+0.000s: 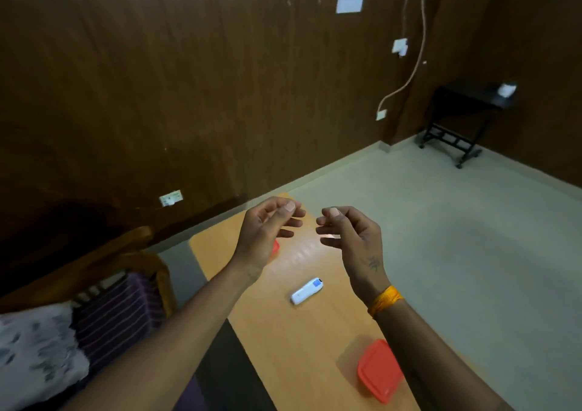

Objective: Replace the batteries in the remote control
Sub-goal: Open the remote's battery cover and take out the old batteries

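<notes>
A long wooden table runs from 12 to 6 o'clock. Above it hover the left hand and right hand, both loosely curled, empty. The white remote control lies at the table's centre; a red lid sits at 5 o'clock.

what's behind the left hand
A red thing on the table shows past the left hand. Only its edge is visible; the hand covers the rest, so I cannot tell what it is.

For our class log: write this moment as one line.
left hand: empty, raised | right hand: empty, raised | remote: untouched on table
</notes>
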The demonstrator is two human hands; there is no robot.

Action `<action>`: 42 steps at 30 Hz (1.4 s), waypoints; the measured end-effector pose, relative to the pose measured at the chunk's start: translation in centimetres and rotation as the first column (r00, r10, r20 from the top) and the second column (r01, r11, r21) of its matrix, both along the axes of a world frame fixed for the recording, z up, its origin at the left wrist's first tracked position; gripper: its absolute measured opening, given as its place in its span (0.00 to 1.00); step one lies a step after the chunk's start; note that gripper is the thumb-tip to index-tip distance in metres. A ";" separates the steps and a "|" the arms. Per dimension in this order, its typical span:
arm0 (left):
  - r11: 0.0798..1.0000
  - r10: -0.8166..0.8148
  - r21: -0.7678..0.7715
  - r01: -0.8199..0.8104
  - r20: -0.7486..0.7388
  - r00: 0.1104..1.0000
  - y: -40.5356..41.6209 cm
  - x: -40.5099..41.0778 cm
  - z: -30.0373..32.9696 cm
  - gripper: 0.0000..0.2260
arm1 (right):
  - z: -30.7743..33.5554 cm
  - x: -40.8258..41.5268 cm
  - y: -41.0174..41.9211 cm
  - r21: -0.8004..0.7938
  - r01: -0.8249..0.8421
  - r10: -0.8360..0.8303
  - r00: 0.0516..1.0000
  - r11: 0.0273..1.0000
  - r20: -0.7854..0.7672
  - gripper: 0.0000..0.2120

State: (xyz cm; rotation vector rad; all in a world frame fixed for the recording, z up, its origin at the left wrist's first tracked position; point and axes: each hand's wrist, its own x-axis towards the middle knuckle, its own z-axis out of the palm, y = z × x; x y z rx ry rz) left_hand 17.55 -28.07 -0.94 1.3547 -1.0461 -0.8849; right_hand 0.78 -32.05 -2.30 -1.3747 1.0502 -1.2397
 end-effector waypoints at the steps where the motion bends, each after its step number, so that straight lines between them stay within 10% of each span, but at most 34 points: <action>1: 1.000 -0.031 0.004 0.031 0.001 1.000 -1.1 0.7 0.0 0.10 | 0.0 0.5 -0.5 0.006 0.034 -0.034 0.999 0.999 -0.003 0.12; 26: 0.874 -0.478 0.106 0.475 0.006 0.878 -10.3 -1.0 -4.5 0.11 | -4.8 -2.4 -3.2 0.140 0.429 -0.432 0.902 0.892 -0.014 0.09; 42: 0.627 -0.763 0.212 0.750 -0.029 0.646 -25.4 6.4 -11.2 0.13 | -12.2 7.6 -10.8 0.328 0.718 -0.758 0.652 0.613 -0.011 0.09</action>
